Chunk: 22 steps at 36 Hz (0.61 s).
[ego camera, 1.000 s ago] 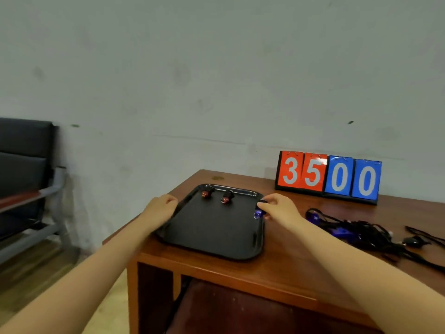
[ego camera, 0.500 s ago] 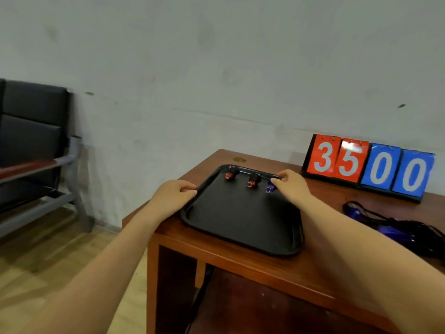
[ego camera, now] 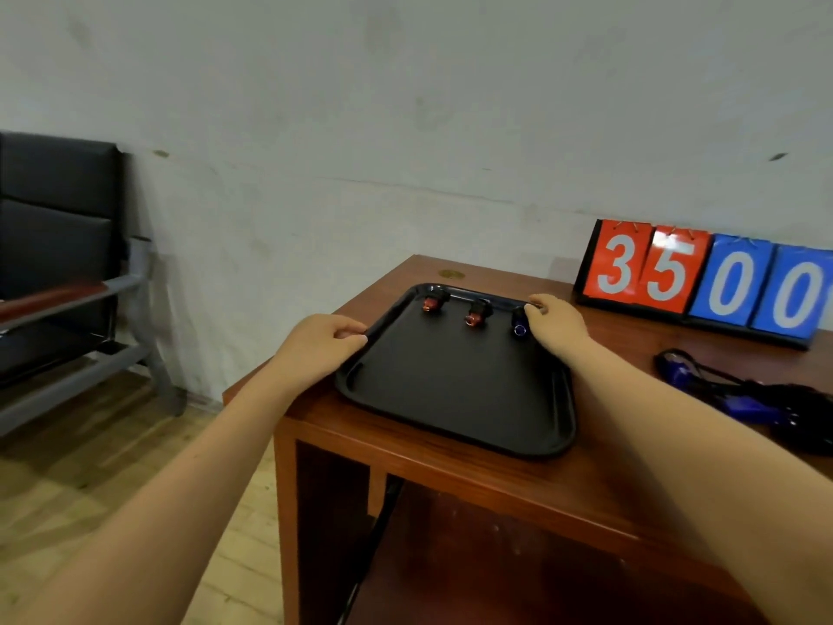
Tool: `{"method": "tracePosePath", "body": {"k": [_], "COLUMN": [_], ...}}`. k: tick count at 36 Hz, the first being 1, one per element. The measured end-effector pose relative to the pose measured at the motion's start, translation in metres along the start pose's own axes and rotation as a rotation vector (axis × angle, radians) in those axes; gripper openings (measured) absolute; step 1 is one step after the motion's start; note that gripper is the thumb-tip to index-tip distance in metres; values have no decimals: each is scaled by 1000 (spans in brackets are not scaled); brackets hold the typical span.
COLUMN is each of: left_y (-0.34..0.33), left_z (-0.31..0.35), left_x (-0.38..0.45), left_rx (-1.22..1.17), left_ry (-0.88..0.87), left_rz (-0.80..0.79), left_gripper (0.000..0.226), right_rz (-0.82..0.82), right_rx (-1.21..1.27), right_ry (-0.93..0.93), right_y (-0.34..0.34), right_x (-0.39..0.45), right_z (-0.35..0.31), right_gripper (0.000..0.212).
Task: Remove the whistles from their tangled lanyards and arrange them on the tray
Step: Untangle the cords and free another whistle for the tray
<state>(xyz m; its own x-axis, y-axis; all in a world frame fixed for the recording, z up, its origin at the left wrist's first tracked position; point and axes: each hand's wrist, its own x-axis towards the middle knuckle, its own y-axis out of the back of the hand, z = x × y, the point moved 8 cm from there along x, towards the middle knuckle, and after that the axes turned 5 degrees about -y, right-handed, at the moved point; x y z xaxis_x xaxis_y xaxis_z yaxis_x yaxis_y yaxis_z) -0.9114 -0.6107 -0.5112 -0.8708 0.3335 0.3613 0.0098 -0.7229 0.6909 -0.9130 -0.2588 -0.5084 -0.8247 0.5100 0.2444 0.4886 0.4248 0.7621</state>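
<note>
At the far right corner of the flat black plastic tray [ego camera: 455, 390], the small blue whistle [ego camera: 519, 323] sits pinched under right hand [ego camera: 556, 324] fingertips, ring end toward me; left hand [ego camera: 318, 349] grips the rim, so the right's way closer.

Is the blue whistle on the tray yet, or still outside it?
On the tray. The blue whistle sits inside the tray rim at its far right corner, with the right hand touching it.

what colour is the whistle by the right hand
Blue, or blue-purple; the whistle sits on the black tray, seen in the head view.
</note>
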Motion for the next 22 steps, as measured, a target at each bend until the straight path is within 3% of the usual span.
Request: {"method": "tracePosePath", "body": {"k": [5,9,17,22], "left_y": [1,2,5,-28], "left_z": [1,6,55,138], "left_x": [-1,-5,-9,-13], "left_rx": [15,98,594,409], "left_ry": [8,8,-119,-269], "left_rz": [4,24,-19,-19], "left_gripper": [26,25,27,23], "right_rz": [96,71,-57,-51], "right_rx": [84,122,2,1], "right_ry": [37,116,330,363], "right_y": [17,31,71,97], "right_x": [-28,-66,-135,-154], "right_z": [2,6,20,39], "right_gripper": [36,32,28,27]}}
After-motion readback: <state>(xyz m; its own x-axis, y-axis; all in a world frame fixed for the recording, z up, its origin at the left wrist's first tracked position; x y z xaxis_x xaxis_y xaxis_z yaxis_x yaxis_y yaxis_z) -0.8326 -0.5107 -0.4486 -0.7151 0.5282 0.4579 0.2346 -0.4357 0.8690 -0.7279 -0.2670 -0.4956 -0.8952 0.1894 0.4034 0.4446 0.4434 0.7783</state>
